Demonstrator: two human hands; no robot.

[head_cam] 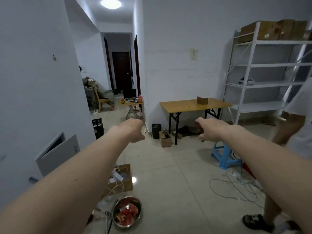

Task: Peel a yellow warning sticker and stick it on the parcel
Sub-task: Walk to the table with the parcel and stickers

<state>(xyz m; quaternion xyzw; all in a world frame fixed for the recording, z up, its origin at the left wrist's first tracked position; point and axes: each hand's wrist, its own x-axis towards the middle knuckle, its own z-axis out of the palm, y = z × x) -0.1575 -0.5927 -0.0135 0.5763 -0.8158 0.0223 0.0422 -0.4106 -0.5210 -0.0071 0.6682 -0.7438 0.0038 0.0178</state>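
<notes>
A small brown cardboard parcel [202, 100] stands on a yellow-topped folding table [179, 105] across the room by the white wall. A small yellow strip, perhaps the stickers [188, 105], lies on the tabletop left of the parcel. Both my arms stretch forward at chest height, far short of the table. My left hand [133, 130] hangs with fingers curled downward and holds nothing. My right hand [210, 130] is also bent down at the wrist, with loosely curled fingers and nothing in it.
Another person [293, 125] stands at the right in front of white metal shelving [263, 65]. A blue plastic stool [223, 155] and loose cables [236, 188] lie on the tiled floor. A steel bowl of watermelon [127, 211] and an open box [121, 179] sit near my feet.
</notes>
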